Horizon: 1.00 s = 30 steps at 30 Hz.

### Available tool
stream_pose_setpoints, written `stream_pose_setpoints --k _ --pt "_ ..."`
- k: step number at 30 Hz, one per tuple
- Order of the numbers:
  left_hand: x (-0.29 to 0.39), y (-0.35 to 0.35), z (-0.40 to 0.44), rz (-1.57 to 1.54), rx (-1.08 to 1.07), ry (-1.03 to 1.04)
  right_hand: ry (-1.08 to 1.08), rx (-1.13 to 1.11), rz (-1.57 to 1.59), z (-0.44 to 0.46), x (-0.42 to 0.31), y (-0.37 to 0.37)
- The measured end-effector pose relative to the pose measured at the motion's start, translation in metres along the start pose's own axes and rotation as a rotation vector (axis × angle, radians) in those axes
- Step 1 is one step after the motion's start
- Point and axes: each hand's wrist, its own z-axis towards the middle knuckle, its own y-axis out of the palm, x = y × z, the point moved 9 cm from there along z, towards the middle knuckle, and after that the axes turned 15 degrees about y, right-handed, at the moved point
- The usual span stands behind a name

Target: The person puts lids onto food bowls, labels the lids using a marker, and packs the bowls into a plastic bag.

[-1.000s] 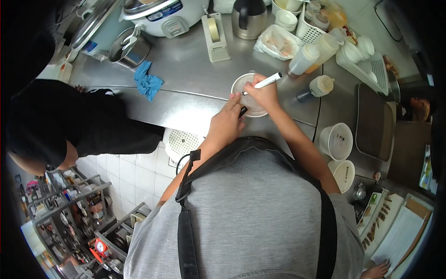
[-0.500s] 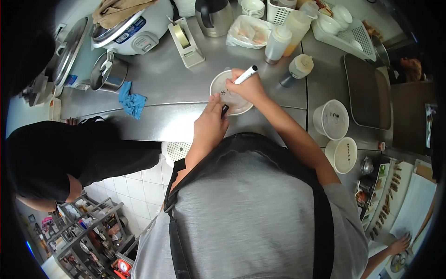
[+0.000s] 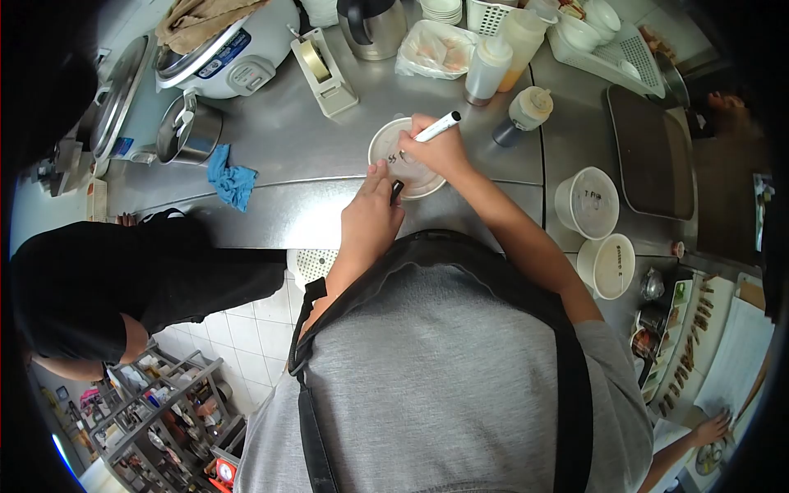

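Observation:
A round tub with a translucent lid [image 3: 421, 178] sits on the steel counter, with dark writing on its lid. My right hand [image 3: 437, 149] is closed around a white marker [image 3: 438, 126], its writing end down at the lid and its black end pointing up. Fingertips of my left hand [image 3: 371, 209] rest on the lid's near left edge, and a black pen cap [image 3: 397, 190] is gripped in that hand. Two more lidded tubs with writing, one [image 3: 587, 204] behind the other [image 3: 606, 266], stand to the right.
A tape dispenser [image 3: 325, 74], a blue cloth [image 3: 231, 178] and a metal pot [image 3: 190, 130] are beyond my left hand. Squeeze bottles [image 3: 523, 117] and a dark tray [image 3: 652, 154] stand right. A person in black [image 3: 90, 287] is at left; another person's hand [image 3: 711, 429] shows lower right.
The camera view has turned, so the counter and tub sit further left than a second ago. More dark strokes show on the lid. Both hands keep their holds.

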Motion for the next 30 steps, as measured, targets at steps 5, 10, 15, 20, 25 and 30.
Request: stream_pose_setpoints --k 5,10,15,20,25,30 --pt "0.0 -0.002 0.0 -0.008 0.009 0.001 -0.022 0.027 -0.075 -0.002 -0.005 -0.002" --pt "-0.001 -0.001 0.0 -0.015 0.032 0.008 -0.037 0.06 -0.024 0.002 0.0 -0.003" --pt "-0.002 0.0 0.001 -0.021 0.001 -0.021 -0.019 0.115 0.037 0.004 0.011 -0.014" --pt "-0.001 0.0 0.001 -0.012 -0.007 -0.004 -0.027 0.11 0.013 0.004 0.008 -0.012" --pt "0.0 0.001 0.003 0.003 -0.01 0.004 -0.077 0.088 -0.108 0.001 -0.004 -0.01" --pt "0.001 -0.003 0.002 0.004 0.011 0.002 0.0 0.126 -0.093 0.003 0.002 -0.012"
